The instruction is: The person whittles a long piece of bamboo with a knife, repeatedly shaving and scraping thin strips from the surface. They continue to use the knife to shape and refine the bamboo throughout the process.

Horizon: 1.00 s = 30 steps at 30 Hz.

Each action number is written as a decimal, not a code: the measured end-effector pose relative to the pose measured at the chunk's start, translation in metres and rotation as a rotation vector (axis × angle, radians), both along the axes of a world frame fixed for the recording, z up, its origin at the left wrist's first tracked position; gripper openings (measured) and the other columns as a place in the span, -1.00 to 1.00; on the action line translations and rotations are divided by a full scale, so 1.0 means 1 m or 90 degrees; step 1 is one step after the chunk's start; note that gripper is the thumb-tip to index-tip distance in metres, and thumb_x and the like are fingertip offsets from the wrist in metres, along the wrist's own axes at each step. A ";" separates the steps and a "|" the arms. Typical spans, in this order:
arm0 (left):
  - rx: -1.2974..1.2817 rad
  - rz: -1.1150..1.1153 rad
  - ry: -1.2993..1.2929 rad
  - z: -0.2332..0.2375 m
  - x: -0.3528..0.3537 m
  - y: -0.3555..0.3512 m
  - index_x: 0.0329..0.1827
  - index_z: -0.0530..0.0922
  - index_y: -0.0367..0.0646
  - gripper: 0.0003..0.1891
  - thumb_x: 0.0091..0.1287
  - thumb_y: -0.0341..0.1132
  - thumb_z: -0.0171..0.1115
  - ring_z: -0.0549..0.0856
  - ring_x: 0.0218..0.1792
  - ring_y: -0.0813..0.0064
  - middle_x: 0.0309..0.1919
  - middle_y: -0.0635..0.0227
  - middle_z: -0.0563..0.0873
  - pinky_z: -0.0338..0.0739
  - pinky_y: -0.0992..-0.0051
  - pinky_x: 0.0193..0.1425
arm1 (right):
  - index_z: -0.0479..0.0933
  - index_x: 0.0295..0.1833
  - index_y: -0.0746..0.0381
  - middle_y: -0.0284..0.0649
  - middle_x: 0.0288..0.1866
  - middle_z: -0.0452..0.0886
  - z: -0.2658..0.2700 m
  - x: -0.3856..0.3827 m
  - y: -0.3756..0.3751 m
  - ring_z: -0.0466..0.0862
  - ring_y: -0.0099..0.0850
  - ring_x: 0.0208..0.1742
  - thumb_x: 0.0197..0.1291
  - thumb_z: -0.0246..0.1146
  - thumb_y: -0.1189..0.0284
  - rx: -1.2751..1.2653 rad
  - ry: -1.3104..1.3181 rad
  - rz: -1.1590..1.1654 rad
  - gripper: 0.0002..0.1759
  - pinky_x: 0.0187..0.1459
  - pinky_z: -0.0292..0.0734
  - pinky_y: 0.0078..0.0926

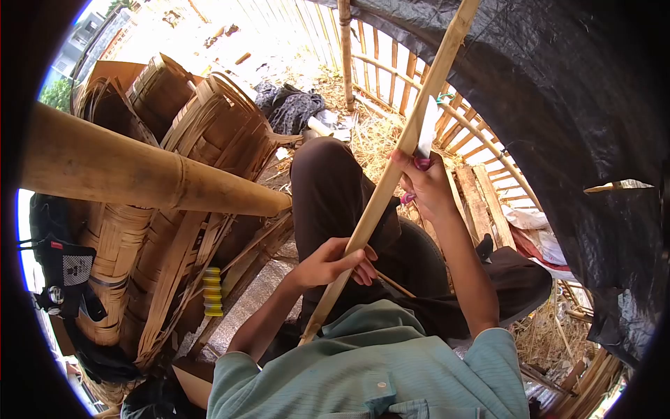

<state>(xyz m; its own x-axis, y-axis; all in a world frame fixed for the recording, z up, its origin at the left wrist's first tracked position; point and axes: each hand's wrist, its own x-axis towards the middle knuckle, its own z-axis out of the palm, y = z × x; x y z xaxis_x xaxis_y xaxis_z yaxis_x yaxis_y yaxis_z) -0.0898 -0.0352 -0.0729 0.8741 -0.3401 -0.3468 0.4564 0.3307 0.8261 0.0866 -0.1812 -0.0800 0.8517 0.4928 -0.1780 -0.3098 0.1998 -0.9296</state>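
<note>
A long split bamboo strip (pixel 380 199) slants across my lap, from near my shirt up to the top of the view. My left hand (pixel 335 262) is closed round its lower part, thumb on top and fingers curled beside it. Higher up, my right hand (pixel 427 183) grips a knife (pixel 426 131) with a pink handle. The pale blade points upward and lies along the right side of the strip. My right thumb presses on the strip; part of the handle is hidden in the fist.
A thick bamboo pole (pixel 160 174) juts in from the left, over several woven bamboo baskets (pixel 202 126). A yellow coil (pixel 212 292) hangs below it. Black plastic sheeting (pixel 558 105) hangs at right, beside a bamboo slat fence (pixel 391 59). Wooden planks (pixel 481 202) lie beyond my right arm.
</note>
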 end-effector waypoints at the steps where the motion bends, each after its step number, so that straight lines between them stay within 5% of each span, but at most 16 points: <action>1: -0.047 -0.009 0.021 -0.007 0.002 -0.001 -0.14 0.48 -0.29 -0.51 0.45 0.06 -0.12 0.60 -0.52 0.57 -0.50 0.33 0.59 0.50 0.58 -0.42 | 0.57 -0.34 0.22 -0.57 -0.70 0.28 0.000 0.000 -0.003 0.18 -0.77 -0.75 0.14 0.36 0.18 -0.035 -0.018 0.010 -0.69 -0.73 0.03 -0.69; 3: -0.141 -0.022 0.063 -0.024 0.009 -0.001 -0.21 0.45 -0.25 -0.38 0.43 0.22 -0.25 0.48 -0.63 0.61 -0.55 0.39 0.49 0.35 0.63 -0.61 | 0.58 -0.32 0.22 -0.55 -0.68 0.30 0.000 0.001 -0.007 0.20 -0.78 -0.70 0.18 0.32 0.15 -0.104 -0.052 0.034 -0.67 -0.68 0.08 -0.70; 4: -0.096 0.001 0.121 -0.023 0.012 -0.006 -0.35 0.38 -0.16 -0.32 0.37 0.34 -0.39 0.20 -0.73 0.70 -0.62 0.52 0.27 0.02 0.68 -0.72 | 0.57 -0.27 0.26 -0.51 -0.62 0.36 0.007 -0.001 -0.010 0.24 -0.77 -0.59 0.23 0.27 0.13 -0.144 -0.119 0.033 -0.64 -0.57 0.17 -0.68; 7: -0.165 0.055 0.195 -0.022 0.018 -0.009 -0.42 0.35 -0.09 -0.35 0.37 0.35 -0.36 0.11 -0.72 0.73 -0.67 0.61 0.12 -0.07 0.68 -0.68 | 0.55 -0.27 0.28 -0.49 -0.57 0.41 0.002 -0.001 -0.021 0.26 -0.75 -0.52 0.26 0.24 0.15 -0.202 -0.298 -0.006 -0.64 -0.50 0.18 -0.67; 13: -0.225 0.071 0.208 -0.025 0.026 -0.012 -0.38 0.34 -0.08 -0.45 0.42 0.25 -0.30 0.12 -0.74 0.72 -0.65 0.57 0.19 -0.05 0.68 -0.71 | 0.47 -0.35 0.28 -0.25 -0.69 0.35 -0.008 -0.037 -0.058 0.36 -0.50 -0.66 0.38 0.02 0.22 -0.325 -0.351 0.102 -0.64 -0.56 0.22 -0.45; 14: -0.247 0.071 0.217 -0.023 0.028 -0.012 -0.38 0.34 -0.07 -0.47 0.43 0.22 -0.30 0.12 -0.74 0.72 -0.66 0.57 0.19 -0.06 0.68 -0.71 | 0.45 -0.37 0.26 -0.19 -0.68 0.40 -0.002 -0.048 -0.057 0.44 -0.32 -0.67 0.35 0.04 0.28 -0.356 -0.359 0.114 -0.70 -0.57 0.27 -0.38; 18: -0.147 0.124 0.215 -0.016 0.027 -0.018 -0.41 0.35 -0.09 -0.48 0.47 0.16 -0.29 0.16 -0.76 0.72 -0.70 0.59 0.15 -0.03 0.68 -0.72 | 0.38 -0.36 0.24 -0.16 -0.60 0.48 -0.001 -0.077 -0.050 0.59 -0.15 -0.54 0.27 0.13 0.25 -0.407 -0.512 0.164 -0.71 -0.50 0.43 -0.25; 22: -0.088 0.177 0.227 -0.008 0.027 -0.025 -0.35 0.43 -0.11 -0.55 0.50 0.06 -0.22 0.18 -0.76 0.73 -0.70 0.59 0.21 -0.01 0.68 -0.72 | 0.36 -0.37 0.24 -0.19 -0.55 0.50 -0.005 -0.090 -0.037 0.60 -0.18 -0.55 0.30 0.09 0.11 -0.452 -0.691 0.182 -0.60 -0.51 0.49 -0.29; 30: -0.094 0.170 0.246 -0.017 0.023 -0.026 -0.18 0.45 -0.04 -0.66 0.50 -0.01 -0.20 0.21 -0.73 0.76 -0.67 0.57 0.30 0.04 0.70 -0.67 | 0.38 -0.36 0.20 -0.25 -0.65 0.51 -0.008 -0.097 -0.031 0.61 -0.29 -0.63 0.36 -0.04 0.02 -0.597 -0.749 0.210 -0.54 -0.62 0.50 -0.39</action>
<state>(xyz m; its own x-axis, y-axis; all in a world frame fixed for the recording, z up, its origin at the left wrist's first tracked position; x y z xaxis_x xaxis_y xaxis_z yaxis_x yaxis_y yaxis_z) -0.0668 -0.0610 -0.0896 0.7544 -0.1911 -0.6279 0.6035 0.5783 0.5490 -0.0105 -0.2117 -0.0878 0.6075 0.7799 0.1506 0.7535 -0.5057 -0.4201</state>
